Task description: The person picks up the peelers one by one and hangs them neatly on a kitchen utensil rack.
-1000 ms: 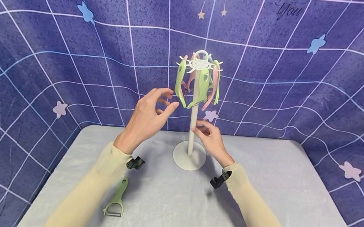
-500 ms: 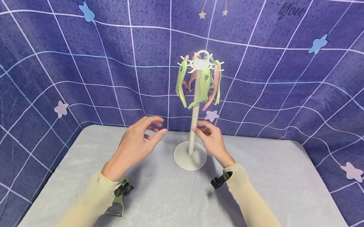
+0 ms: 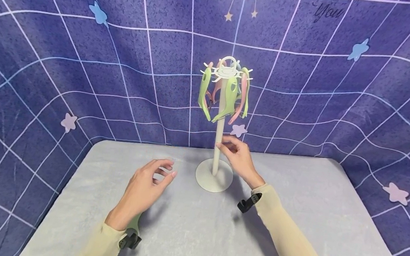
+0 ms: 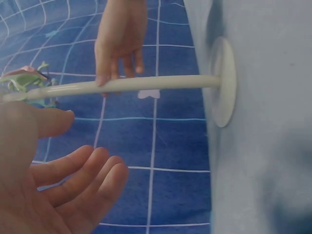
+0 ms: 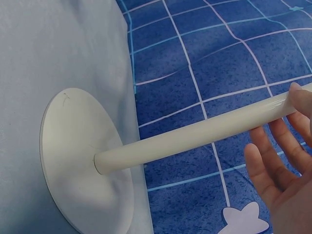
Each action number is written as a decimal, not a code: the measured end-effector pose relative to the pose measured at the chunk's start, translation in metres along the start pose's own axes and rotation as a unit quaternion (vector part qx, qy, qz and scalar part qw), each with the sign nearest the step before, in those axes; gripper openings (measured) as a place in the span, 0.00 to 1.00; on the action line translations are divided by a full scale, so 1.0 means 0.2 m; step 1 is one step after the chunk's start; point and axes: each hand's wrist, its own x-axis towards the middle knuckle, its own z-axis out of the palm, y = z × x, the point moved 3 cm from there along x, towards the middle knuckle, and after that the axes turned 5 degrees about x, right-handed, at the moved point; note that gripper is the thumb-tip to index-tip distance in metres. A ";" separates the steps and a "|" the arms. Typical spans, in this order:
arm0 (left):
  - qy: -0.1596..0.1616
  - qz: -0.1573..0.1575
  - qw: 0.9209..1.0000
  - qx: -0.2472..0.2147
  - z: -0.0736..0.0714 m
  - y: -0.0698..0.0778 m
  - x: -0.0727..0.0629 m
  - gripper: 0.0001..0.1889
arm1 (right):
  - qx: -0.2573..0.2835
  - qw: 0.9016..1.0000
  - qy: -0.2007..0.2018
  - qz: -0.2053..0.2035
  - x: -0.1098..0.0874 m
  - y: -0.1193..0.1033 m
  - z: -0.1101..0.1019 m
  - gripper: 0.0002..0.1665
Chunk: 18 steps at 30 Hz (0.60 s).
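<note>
A white upright stand [image 3: 219, 134] with a round base holds several hanging peelers on its top hooks, among them green peelers [image 3: 230, 92] and a pink peeler [image 3: 242, 95]. My right hand [image 3: 238, 158] pinches the pole about midway, thumb in front and fingers behind; the right wrist view shows this grip on the pole [image 5: 209, 130]. To the left of the base, my left hand [image 3: 147, 185] is over the table with loosely bent fingers and nothing in them. Another green peeler [image 3: 134, 222] lies on the table, mostly covered by the left wrist.
A pale grey cloth covers the table [image 3: 293, 222]. Behind and at both sides hangs a blue checked curtain [image 3: 298, 105] with stars, close behind the stand. Each wrist wears a small black camera [image 3: 249, 202].
My left hand has moved down and toward me, from beside the hanging peelers to low over the table, its wrist now covering most of the loose peeler. The right hand stays on the pole.
</note>
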 end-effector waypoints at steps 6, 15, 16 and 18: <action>-0.013 -0.011 1.000 0.008 0.03 -0.06 -0.06 0.15 | 0.005 1.000 -0.008 0.006 -0.02 -0.10 0.00 0.14; -0.034 -0.029 0.998 0.053 0.04 -0.17 -0.13 0.16 | 0.008 1.000 -0.006 0.004 -0.05 -0.19 0.00 0.13; -0.038 -0.032 0.997 0.061 0.03 -0.18 -0.14 0.17 | 0.005 1.000 -0.007 0.003 -0.05 -0.18 0.00 0.13; -0.044 -0.038 0.995 0.076 0.03 -0.21 -0.15 0.18 | -0.001 1.000 -0.006 0.003 -0.05 -0.18 0.00 0.13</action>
